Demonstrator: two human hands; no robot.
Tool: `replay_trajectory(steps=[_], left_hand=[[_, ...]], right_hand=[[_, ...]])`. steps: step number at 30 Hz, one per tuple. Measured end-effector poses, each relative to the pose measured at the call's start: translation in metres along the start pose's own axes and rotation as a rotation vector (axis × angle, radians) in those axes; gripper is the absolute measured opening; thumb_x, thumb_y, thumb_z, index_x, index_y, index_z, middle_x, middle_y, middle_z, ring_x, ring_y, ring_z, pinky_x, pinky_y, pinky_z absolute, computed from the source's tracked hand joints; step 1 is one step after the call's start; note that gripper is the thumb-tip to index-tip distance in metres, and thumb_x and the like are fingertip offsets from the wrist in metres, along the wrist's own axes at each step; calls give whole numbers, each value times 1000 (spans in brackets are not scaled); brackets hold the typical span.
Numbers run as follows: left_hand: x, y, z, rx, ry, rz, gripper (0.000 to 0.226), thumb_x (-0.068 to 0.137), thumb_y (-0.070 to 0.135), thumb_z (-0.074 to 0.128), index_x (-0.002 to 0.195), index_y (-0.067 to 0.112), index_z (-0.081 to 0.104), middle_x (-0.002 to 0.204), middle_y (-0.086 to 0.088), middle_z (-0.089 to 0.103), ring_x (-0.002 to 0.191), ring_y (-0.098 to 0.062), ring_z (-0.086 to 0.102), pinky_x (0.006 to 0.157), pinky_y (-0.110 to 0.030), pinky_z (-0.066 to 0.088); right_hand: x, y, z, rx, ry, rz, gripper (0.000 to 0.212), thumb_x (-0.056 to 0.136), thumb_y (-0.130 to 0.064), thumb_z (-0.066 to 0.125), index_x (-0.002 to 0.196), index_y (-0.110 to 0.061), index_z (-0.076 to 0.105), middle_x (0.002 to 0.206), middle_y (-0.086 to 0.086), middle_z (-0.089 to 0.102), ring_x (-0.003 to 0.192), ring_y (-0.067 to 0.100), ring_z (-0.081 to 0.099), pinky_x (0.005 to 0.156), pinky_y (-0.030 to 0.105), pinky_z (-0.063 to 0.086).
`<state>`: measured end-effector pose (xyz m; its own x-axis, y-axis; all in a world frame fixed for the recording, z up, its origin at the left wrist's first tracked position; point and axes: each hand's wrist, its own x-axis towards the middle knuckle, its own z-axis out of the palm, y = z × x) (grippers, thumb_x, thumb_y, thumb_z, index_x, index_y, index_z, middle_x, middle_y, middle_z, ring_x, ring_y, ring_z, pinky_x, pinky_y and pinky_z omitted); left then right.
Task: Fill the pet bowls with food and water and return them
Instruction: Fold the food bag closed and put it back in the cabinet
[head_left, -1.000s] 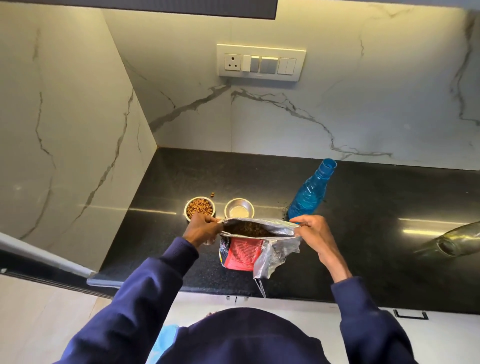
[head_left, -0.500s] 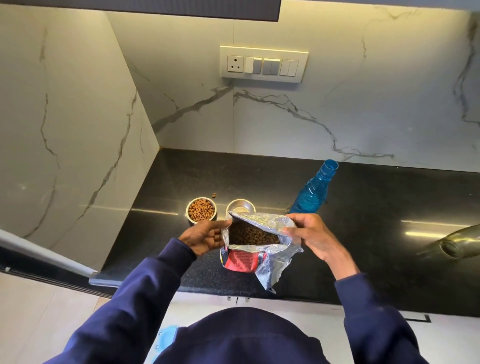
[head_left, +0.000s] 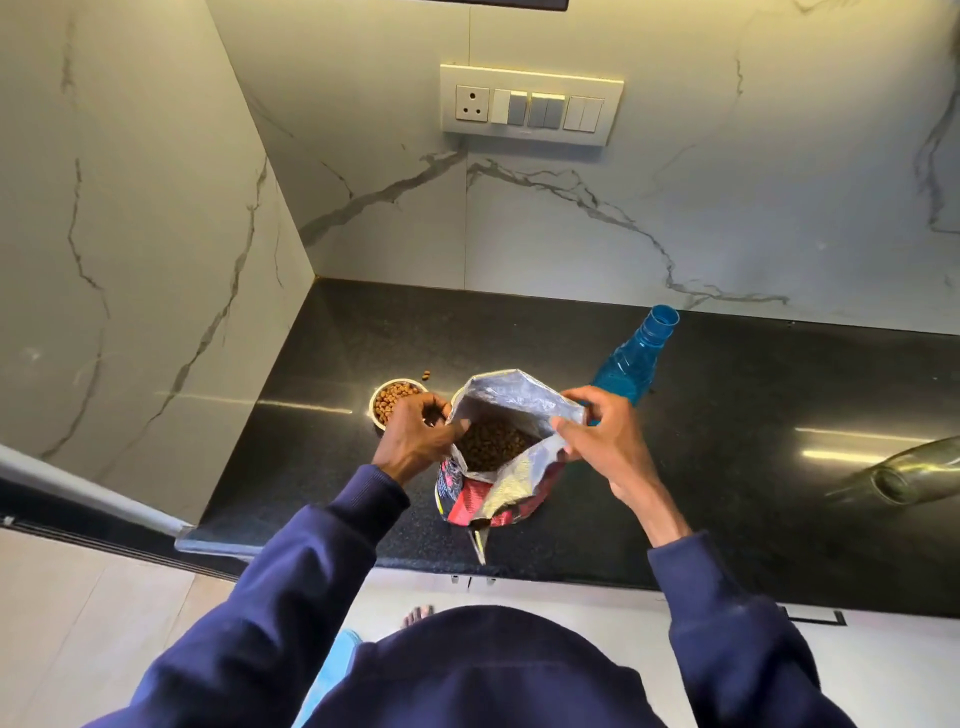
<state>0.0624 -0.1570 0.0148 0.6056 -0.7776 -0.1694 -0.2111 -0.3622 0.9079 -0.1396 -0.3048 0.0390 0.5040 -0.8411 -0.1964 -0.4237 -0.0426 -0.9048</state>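
Note:
A red and silver pet food bag (head_left: 501, 483) stands on the black counter (head_left: 727, 467), its mouth wide open with brown kibble showing inside. My left hand (head_left: 415, 436) grips the bag's left rim. My right hand (head_left: 597, 436) pinches the right rim. Just behind my left hand sits a small steel bowl (head_left: 392, 402) full of kibble. A second steel bowl is almost hidden behind the raised bag top. A blue plastic water bottle (head_left: 636, 358) without a cap stands behind my right hand.
A few loose kibble pieces (head_left: 426, 374) lie behind the filled bowl. A glass bottle (head_left: 904, 473) lies on its side at the counter's right. Marble walls close the counter at the left and back, with a switch panel (head_left: 530, 106) above.
The bag's back flap has been lifted up and the mouth pulled wider; it now covers the second bowl. Both hands have shifted along the rim.

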Motion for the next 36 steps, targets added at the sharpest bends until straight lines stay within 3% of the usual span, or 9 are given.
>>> replay_trajectory(steps=[3, 5, 11, 16, 19, 22, 28, 32, 36], left_hand=[[1, -1, 0, -270, -50, -117, 20, 87, 17, 80, 80, 12, 62, 75, -9, 71, 54, -13, 70, 53, -27, 61], [0, -2, -2, -471, -68, -157, 16, 85, 13, 81, 83, 11, 65, 84, -13, 73, 67, -22, 75, 68, -35, 66], [-12, -19, 3, -337, 12, 98, 17, 79, -7, 79, 94, -1, 73, 100, -11, 77, 94, -21, 76, 92, -39, 62], [-18, -37, 0, 341, 19, 681, 35, 81, -6, 76, 113, 7, 76, 133, -13, 61, 127, -23, 58, 108, -38, 53], [-21, -43, 1, 539, 11, 805, 43, 90, 21, 75, 132, 16, 68, 149, -15, 50, 136, -30, 44, 112, -42, 42], [-19, -39, 5, 684, -34, 916, 37, 98, 31, 63, 132, 19, 68, 150, -10, 54, 143, -28, 45, 118, -42, 35], [-14, -20, 13, 1056, 3, 803, 24, 93, 38, 56, 93, 24, 76, 101, 0, 70, 113, -23, 65, 114, -47, 33], [-11, -15, 10, 895, 32, 726, 25, 94, 31, 58, 79, 19, 73, 77, 0, 70, 88, -24, 68, 109, -44, 40], [-3, -18, 6, 784, -61, 584, 25, 99, 37, 59, 89, 19, 72, 88, -3, 75, 102, -25, 68, 113, -40, 34]], right_hand=[[-1, 1, -7, 501, -188, 66, 52, 86, 8, 74, 134, -5, 58, 102, 21, 68, 91, 30, 78, 80, 43, 64], [-3, 5, -6, 522, -251, -26, 63, 84, 9, 76, 139, -6, 50, 117, 21, 70, 110, 33, 73, 93, 46, 60], [-12, 41, 15, -178, -173, -549, 40, 91, 9, 65, 117, -17, 48, 142, 1, 62, 123, 18, 67, 101, 38, 58], [-5, 51, 29, -964, -197, -779, 63, 96, -14, 65, 154, -16, 40, 162, 1, 38, 149, 19, 33, 122, 42, 29], [-6, 49, 38, -1161, -111, -712, 68, 96, -35, 64, 155, -12, 37, 153, 7, 46, 137, 28, 42, 111, 50, 39], [-3, 47, 42, -1273, -34, -698, 46, 92, -36, 68, 132, -14, 59, 131, 6, 60, 120, 28, 48, 95, 50, 38], [2, 34, 27, -1286, -55, -757, 10, 85, -25, 80, 82, -20, 73, 85, -5, 68, 98, 20, 52, 83, 45, 25], [4, 28, 15, -1008, -191, -681, 6, 97, -22, 60, 94, -25, 65, 90, -6, 63, 94, 16, 51, 79, 34, 12], [1, 24, 17, -868, -337, -573, 16, 108, -36, 43, 108, -33, 59, 91, -6, 49, 82, 9, 39, 82, 34, 14]])
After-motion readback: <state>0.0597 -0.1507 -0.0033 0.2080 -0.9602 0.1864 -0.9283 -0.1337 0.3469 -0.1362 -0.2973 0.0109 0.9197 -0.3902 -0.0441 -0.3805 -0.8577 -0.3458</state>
